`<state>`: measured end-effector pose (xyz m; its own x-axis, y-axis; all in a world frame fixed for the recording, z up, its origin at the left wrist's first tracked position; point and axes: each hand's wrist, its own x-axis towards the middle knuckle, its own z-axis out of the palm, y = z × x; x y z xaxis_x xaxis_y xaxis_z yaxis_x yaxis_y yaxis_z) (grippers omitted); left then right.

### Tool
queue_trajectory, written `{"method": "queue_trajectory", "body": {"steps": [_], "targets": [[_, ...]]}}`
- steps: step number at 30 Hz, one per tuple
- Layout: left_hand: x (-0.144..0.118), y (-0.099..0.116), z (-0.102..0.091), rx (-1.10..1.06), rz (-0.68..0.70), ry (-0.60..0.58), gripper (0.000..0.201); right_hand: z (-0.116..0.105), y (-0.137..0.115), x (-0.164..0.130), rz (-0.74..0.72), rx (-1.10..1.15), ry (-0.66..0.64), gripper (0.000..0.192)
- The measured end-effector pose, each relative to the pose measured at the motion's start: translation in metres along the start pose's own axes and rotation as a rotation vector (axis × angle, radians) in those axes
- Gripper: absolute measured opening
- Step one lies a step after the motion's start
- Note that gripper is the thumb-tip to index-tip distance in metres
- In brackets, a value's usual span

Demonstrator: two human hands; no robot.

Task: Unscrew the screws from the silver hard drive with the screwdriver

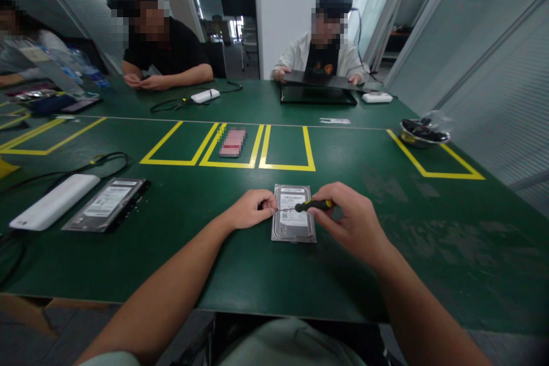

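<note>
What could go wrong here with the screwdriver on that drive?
1. The right hand holds the screwdriver nearly flat across the drive, so the tip may slip and scratch the label.
2. The tip points at the left hand fingers at the drive's edge: a slip could jab them.
3. The drive lies loose on the table and may slide.

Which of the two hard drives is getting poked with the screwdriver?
The hard drive in the middle, between both hands. The right hand holds the screwdriver over its label; the left hand steadies its edge. The other hard drive lies untouched, far left.
</note>
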<state>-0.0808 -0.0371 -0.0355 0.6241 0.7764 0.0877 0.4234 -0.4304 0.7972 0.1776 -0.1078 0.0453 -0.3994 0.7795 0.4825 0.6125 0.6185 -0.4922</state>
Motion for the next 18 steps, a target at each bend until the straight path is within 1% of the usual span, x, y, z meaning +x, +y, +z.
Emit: {"method": "queue_trajectory", "body": {"steps": [3, 8, 11, 14, 18], "targets": [[0.0, -0.001, 0.0, -0.002, 0.001, 0.002, 0.008, 0.004, 0.003, -0.008, 0.032, -0.041, 0.042, 0.008], [0.0, 0.0, 0.001, -0.009, -0.003, 0.004, 0.007, 0.012, 0.008, -0.025, 0.109, -0.033, 0.098, 0.009], [0.0, 0.0, 0.0, -0.01, -0.014, 0.006, 0.008, 0.014, 0.008, -0.029, 0.113, -0.039, 0.117, 0.009], [0.0, 0.001, 0.0, -0.009, -0.018, 0.007, 0.008, 0.012, 0.006, -0.027, 0.076, -0.051, 0.1, 0.009], [-0.001, -0.001, 0.0, -0.016, -0.013, 0.01, 0.008, 0.006, 0.001, -0.017, 0.038, -0.085, 0.046, 0.008]]}}
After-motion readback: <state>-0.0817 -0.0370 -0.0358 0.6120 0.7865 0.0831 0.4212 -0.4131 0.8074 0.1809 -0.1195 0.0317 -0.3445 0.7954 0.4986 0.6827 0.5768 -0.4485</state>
